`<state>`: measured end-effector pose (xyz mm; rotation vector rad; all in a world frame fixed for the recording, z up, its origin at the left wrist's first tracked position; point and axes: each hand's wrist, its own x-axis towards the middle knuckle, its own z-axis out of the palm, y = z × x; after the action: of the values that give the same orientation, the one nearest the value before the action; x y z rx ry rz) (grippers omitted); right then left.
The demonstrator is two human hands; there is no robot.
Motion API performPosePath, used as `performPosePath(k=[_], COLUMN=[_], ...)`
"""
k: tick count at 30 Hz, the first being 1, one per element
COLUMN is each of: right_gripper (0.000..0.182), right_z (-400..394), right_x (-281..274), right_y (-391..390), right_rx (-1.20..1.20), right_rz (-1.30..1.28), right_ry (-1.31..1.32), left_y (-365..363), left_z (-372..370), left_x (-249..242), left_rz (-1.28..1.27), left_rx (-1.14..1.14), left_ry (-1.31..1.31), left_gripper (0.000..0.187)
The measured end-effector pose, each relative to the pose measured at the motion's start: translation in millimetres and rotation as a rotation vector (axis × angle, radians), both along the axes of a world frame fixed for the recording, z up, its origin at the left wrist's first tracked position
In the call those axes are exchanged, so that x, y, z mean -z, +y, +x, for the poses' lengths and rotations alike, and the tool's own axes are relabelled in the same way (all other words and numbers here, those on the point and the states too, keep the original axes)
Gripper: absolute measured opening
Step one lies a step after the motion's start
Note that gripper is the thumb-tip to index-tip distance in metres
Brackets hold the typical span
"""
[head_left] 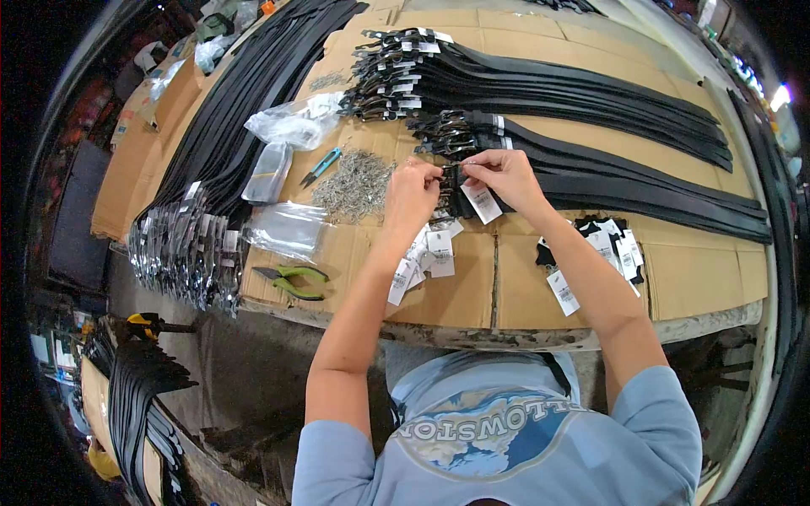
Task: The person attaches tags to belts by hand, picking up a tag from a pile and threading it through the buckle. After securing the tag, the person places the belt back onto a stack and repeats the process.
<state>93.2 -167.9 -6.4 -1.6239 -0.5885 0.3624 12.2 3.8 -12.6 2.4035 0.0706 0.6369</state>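
My left hand (412, 196) is closed at the buckle end of a black belt (451, 179), its fingertips pinched together. Just to the right, my right hand (506, 175) pinches at the same buckle end, where a white tag (481, 202) hangs below the fingers. What lies between the fingertips is too small to make out. More white tags (440, 251) hang beneath my left hand. Beside that hand lies a heap of small metal pieces (356, 185). Black belts (624, 196) stretch away to the right of my hands.
Blue snips (321, 167), green-handled pliers (295, 280) and clear plastic bags (288, 229) lie left on the cardboard (540, 278). Wrapped belts (190, 253) fill the far left, another belt stack (557, 84) the back. Black pieces with white tags (603, 244) sit right.
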Motion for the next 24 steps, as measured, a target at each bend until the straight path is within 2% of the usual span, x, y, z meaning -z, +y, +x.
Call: performPosePath(k=[5,7,11,18,20,24], right_gripper=[0.017,0.017,0.017,0.014,0.014,0.012], right_z=[1.4,4.4,5.0,1.7,3.0,-5.8], right_x=[1.3,4.8,4.5,9.0,10.6,0.2], right_y=[-1.9,-3.8,-5.3,-10.6,-12.6,-13.5], right_rx=[0.02,0.012,0.01,0.015,0.056,0.011], right_rz=[0.051,0.073,0.097,0.042,-0.151,-0.237], right_ry=[0.038,0.06,0.097,0.032,-0.285,-0.392], left_y=[4.7,0.1,-7.5,-13.7,-13.7,-14.1], left_z=[-5.8,-6.9,-4.5,-6.0,-5.6,-6.4], left_x=[-7.3,-8.6,9.1,13.4,15.3,14.9], left_rz=[-0.007,-0.101,0.015,-0.12,-0.16,-0.198], left_rx=[0.071,0.162,0.145,0.106,0.102,0.108], left_ry=[0.114,0.111,-0.029,-0.042,-0.024,-0.009], left_gripper=[0.019,0.022,0.028,0.029,0.029,0.029])
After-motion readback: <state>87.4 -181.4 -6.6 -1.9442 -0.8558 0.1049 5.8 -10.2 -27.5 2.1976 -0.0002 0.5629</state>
